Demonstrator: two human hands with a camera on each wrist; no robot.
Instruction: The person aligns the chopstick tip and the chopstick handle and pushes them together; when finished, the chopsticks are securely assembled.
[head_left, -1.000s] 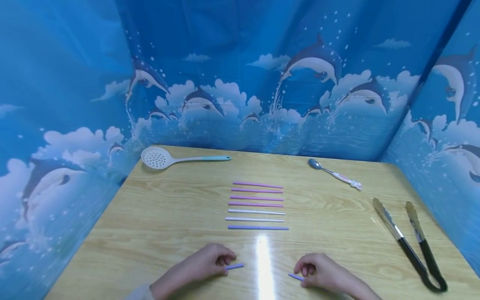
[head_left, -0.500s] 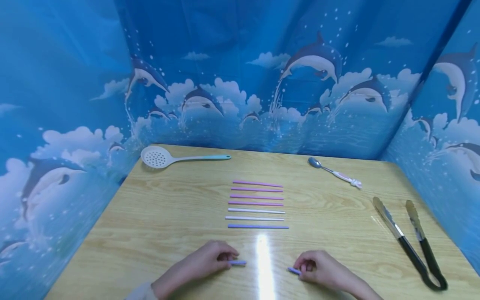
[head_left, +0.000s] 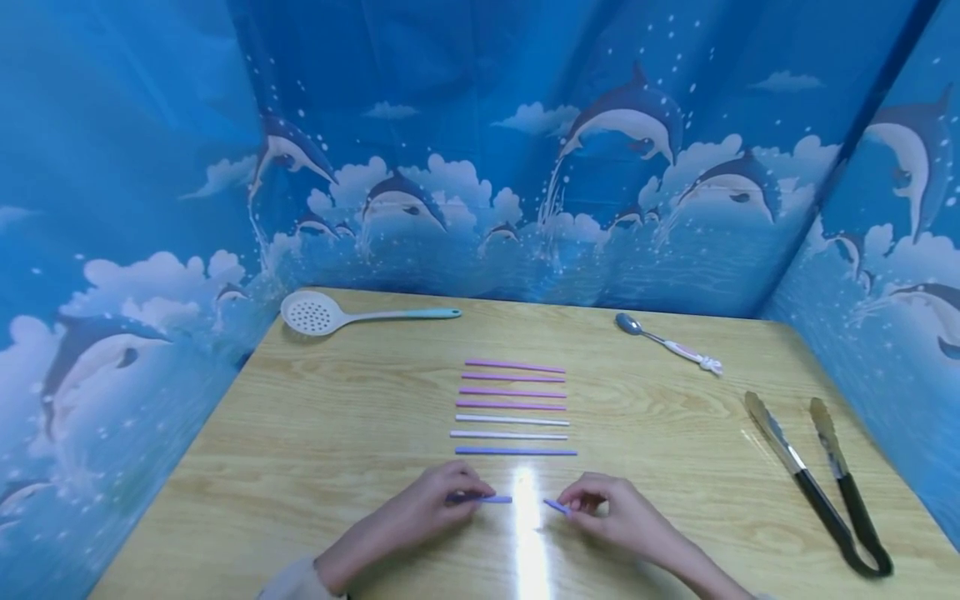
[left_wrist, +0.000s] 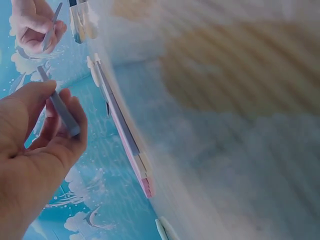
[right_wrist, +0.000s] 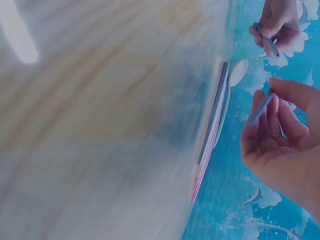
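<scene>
My left hand [head_left: 438,504] pinches a short blue-purple stick [head_left: 495,499] between thumb and fingers, a little above the table. Facing it, my right hand [head_left: 618,512] pinches another short blue-purple stick [head_left: 555,505]; a gap separates the two inner ends. The left wrist view shows the left stick [left_wrist: 61,107] crossing the fingers, and the right wrist view shows the right stick [right_wrist: 261,109] at the fingertips. Just beyond both hands lies a row of long sticks: one blue-purple stick [head_left: 516,451] nearest, two white sticks [head_left: 510,436], then several pink sticks [head_left: 512,392].
On the wooden table [head_left: 337,408], a slotted skimmer [head_left: 313,313] lies at the back left and a spoon [head_left: 667,343] at the back right. Black-handled tongs [head_left: 817,483] lie spread along the right side. A blue dolphin curtain [head_left: 465,150] encloses the back and sides.
Both hands have moved forward and inward, bringing the two short sticks closer together near the row. The laid-out sticks and utensils have stayed in place.
</scene>
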